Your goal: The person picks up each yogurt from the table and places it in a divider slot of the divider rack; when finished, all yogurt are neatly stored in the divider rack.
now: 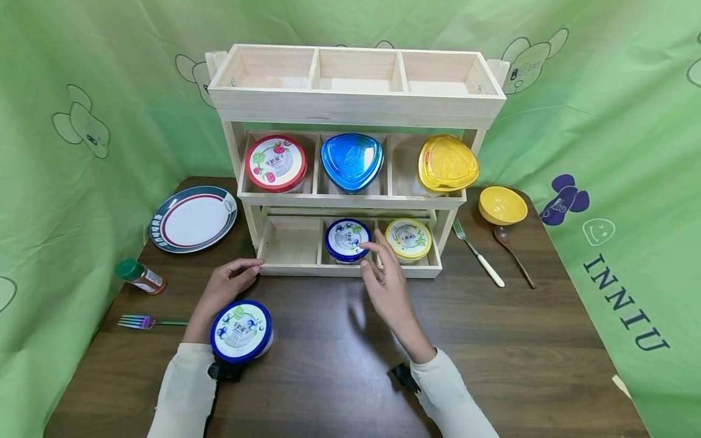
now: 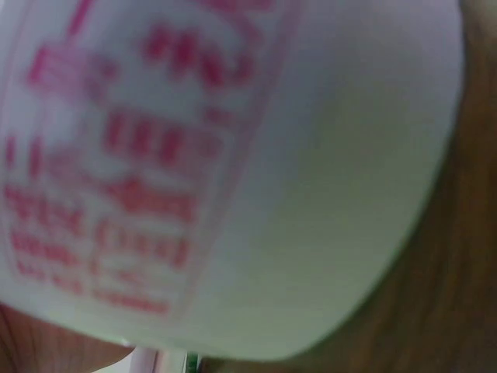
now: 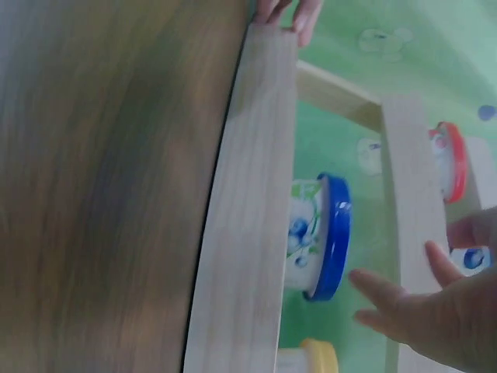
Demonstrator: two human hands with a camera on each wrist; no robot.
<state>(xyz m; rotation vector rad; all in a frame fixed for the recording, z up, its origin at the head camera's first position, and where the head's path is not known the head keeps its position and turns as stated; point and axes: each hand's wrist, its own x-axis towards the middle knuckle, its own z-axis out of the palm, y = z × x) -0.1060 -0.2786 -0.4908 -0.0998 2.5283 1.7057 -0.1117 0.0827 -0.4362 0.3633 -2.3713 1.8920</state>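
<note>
My left hand touches the front left corner of a wooden three-tier rack with its fingertips. By that wrist stands a jar with a blue lid; its white side with red print fills the left wrist view. My right hand hovers in front of the bottom tier, fingers spread and nothing between them. Its fingertips are close to another blue-lidded jar in the middle compartment, also seen in the right wrist view. Right of it sits a yellow-lidded jar.
The middle tier carries red-lidded, blue-lidded and yellow-lidded jars. At the left lie a plate, a spice bottle and a fork. A bowl, white-handled fork and spoon lie right.
</note>
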